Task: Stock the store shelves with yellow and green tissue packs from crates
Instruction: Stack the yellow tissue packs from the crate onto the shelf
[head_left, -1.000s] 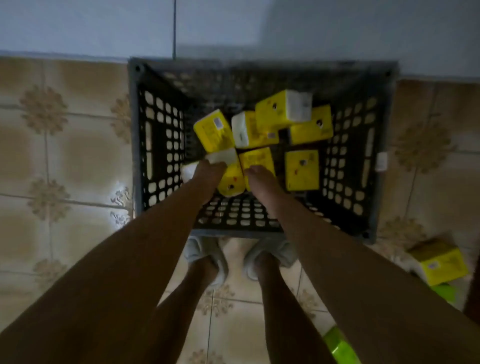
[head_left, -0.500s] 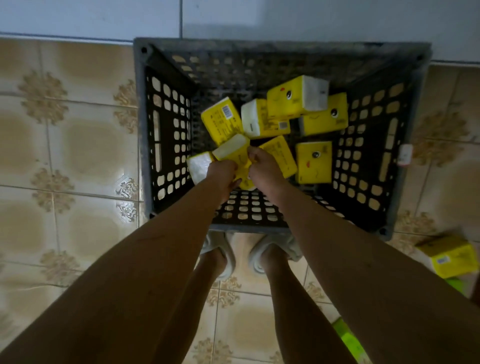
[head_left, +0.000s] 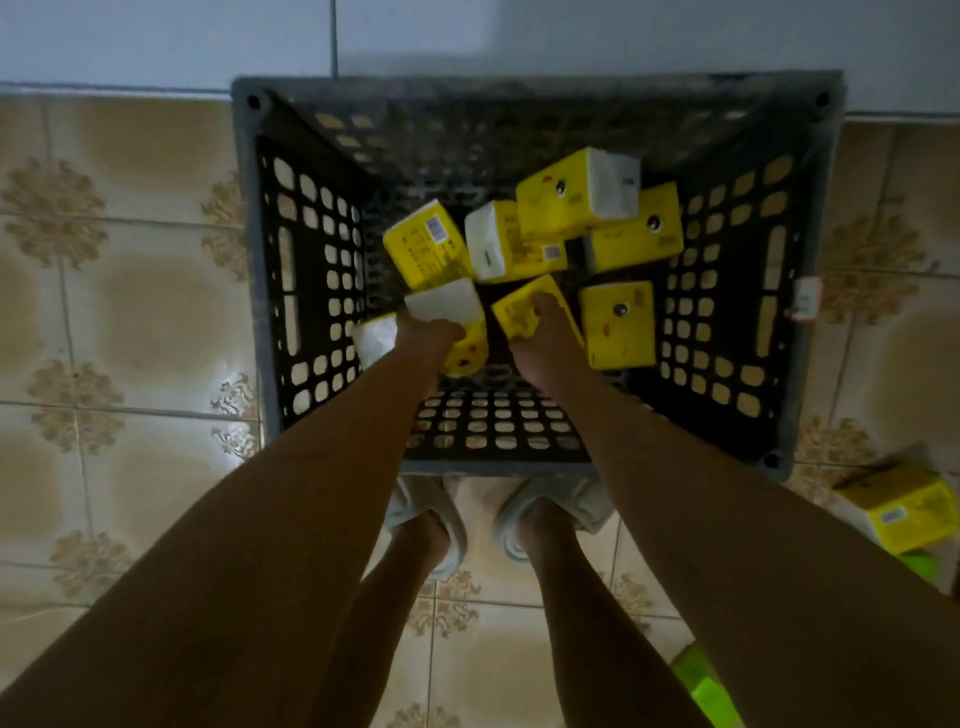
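Picking yellow tissue packs out of a dark plastic crate (head_left: 311, 291) on the tiled floor, against the far wall.

Both arms reach into the crate: the left hand (head_left: 428, 338) curls round one yellow pack (head_left: 457, 332) at the near left, the right hand (head_left: 545, 332) grips another pack (head_left: 519, 312) just beside it. Five loose packs (head_left: 571, 200) lie further in. The next move, by judgement, calls for lifting both clear of the rim and carrying them to a shelf, which is not in view. Barcode stickers and cartoon faces show; no brand is legible.
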